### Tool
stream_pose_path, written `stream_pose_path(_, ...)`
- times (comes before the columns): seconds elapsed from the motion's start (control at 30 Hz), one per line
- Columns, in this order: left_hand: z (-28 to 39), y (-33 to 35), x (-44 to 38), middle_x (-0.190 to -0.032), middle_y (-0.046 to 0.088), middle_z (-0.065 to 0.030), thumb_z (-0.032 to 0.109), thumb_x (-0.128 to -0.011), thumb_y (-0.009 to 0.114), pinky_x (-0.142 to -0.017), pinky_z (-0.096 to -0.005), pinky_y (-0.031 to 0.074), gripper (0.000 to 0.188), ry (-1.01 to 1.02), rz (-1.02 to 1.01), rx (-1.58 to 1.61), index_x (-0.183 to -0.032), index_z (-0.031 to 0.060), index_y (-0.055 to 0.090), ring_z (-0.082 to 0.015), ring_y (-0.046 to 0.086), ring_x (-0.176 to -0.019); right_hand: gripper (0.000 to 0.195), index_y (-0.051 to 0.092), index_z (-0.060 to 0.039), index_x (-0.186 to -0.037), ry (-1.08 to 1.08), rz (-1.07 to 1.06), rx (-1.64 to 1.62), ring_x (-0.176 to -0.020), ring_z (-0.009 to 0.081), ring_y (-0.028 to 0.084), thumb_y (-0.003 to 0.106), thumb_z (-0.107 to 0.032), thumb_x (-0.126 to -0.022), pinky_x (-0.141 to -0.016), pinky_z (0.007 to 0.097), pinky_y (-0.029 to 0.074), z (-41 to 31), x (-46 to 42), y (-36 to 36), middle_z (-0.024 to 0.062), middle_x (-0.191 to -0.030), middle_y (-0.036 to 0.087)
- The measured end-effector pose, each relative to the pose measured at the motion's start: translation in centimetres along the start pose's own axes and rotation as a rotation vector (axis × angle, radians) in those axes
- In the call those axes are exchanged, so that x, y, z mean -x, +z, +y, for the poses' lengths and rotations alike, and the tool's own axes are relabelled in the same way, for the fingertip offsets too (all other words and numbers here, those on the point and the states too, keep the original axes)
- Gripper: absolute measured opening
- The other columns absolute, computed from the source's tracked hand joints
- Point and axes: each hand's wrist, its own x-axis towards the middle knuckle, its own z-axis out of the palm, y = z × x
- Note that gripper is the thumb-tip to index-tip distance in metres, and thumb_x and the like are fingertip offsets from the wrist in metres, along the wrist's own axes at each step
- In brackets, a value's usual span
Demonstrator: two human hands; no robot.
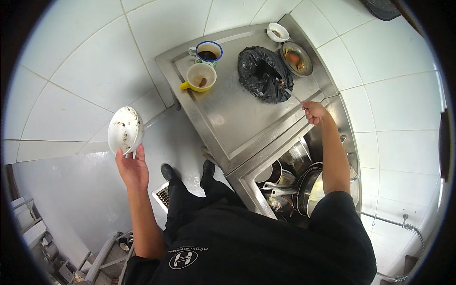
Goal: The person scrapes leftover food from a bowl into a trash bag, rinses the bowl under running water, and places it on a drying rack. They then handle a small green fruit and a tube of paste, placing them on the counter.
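My left hand (134, 167) grips a white bowl (121, 131) by its lower rim, out over the floor. The bowl is tilted, and dark food specks cling to its inside. My right hand (315, 113) is closed around the handle of a metal utensil (294, 95), probably a spoon. Its far end reaches the edge of a black plastic bag (254, 76), where some food scraps show. The bag stands open on the stainless steel counter (228, 121). Close behind it sits a metal dish (305, 66) with food remains.
An enamel mug (210, 46) with dark liquid and a yellow-handled cup (201, 76) stand at the counter's left. A small white bowl (281, 29) is in the back corner. Stacked pans (302, 192) fill the sink (245, 181) beside me. A floor drain (162, 196) lies near my feet.
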Motion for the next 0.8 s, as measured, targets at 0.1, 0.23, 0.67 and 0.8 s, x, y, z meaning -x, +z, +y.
stream_pose_path(0.1, 0.6, -0.9, -0.1, -0.138, 0.042, -0.0156, 0.035, -0.094, 0.064, -0.102, -0.0340, 0.049, 0.063, 0.006, 0.016, 0.006, -0.142, 0.0030, 0.038, -0.0258, 0.050, -0.122, 0.026, 0.052, -0.0118, -0.085, -0.055, -0.009, -0.095, -0.040, 0.0053, 0.032, 0.056, -0.033, -0.100, -0.034, 0.0228, 0.021, 2.1, 0.9, 0.4, -0.0043, -0.060, 0.042)
stream_pose_path(0.23, 1.4, -2.0, -0.3, -0.139, 0.039, -0.0165, 0.036, -0.093, 0.065, -0.103, -0.0339, 0.049, 0.066, 0.022, 0.029, 0.009, -0.142, 0.0023, 0.037, -0.0265, 0.050, -0.122, 0.027, 0.051, -0.0103, -0.085, -0.133, -0.025, -0.149, -0.040, 0.0066, 0.029, 0.055, -0.032, -0.101, -0.035, 0.0238, 0.021, 4.6, 1.8, 1.2, -0.0040, -0.060, 0.039)
stream_pose_path(0.67, 2.4, -3.6, 0.4, -0.135, 0.040, -0.0136, 0.038, -0.092, 0.067, -0.105, -0.0318, 0.048, 0.067, 0.049, 0.062, 0.020, -0.140, -0.0004, 0.039, -0.0229, 0.042, -0.127, 0.033, 0.062, -0.0015, -0.095, -0.747, 0.637, 0.606, -0.090, 0.0506, 0.062, 0.055, -0.034, -0.096, -0.077, 0.0522, 0.049, 6.1, 6.3, 2.8, 0.0281, -0.093, 0.066)
stream_pose_path(0.8, 2.1, -3.6, 0.2, -0.135, 0.041, -0.0135, 0.038, -0.092, 0.067, -0.105, -0.0314, 0.048, 0.067, 0.007, 0.048, 0.005, -0.140, -0.0001, 0.039, -0.0224, 0.043, -0.126, 0.031, 0.062, -0.0051, -0.104, -0.523, 0.643, 0.832, -0.097, 0.0460, 0.064, 0.051, -0.033, -0.098, -0.082, 0.0544, 0.051, 0.6, 3.5, 6.0, 0.0250, -0.100, 0.069)
